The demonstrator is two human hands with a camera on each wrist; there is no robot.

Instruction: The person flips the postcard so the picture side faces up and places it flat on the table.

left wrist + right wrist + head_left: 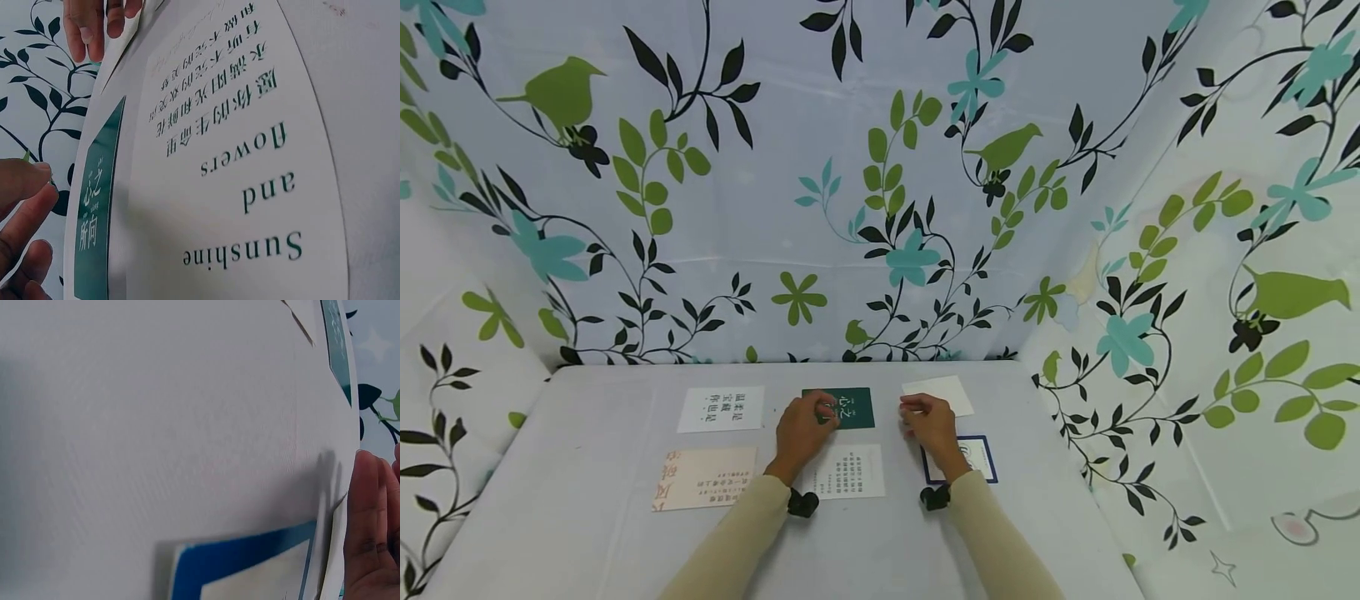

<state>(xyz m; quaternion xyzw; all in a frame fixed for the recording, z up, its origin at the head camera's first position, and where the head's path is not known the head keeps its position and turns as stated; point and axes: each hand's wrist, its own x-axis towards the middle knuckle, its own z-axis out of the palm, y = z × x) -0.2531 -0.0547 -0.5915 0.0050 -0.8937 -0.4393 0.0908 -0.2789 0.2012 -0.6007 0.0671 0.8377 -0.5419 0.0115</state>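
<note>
My left hand (805, 433) hovers over the left part of a dark green card (861, 402) with white characters, its fingers loosely bent. In the left wrist view that hand (25, 225) shows thumb and fingertips near each other, nothing visible between them. Below the green card lies a white card (859, 473) printed with green text, including "Sunshine and flowers". My right hand (932, 429) is above the near left edge of a plain white card (951, 393) and overlaps a blue-bordered card (979, 450). Its fingers (369, 512) look straight in the right wrist view.
At the left of the white table (587, 467), a white card with dark characters (721, 408) lies above a pale peach card with orange lettering (706, 478). Patterned curtain cloth (737, 208) with leaves and birds encloses the table's back and sides.
</note>
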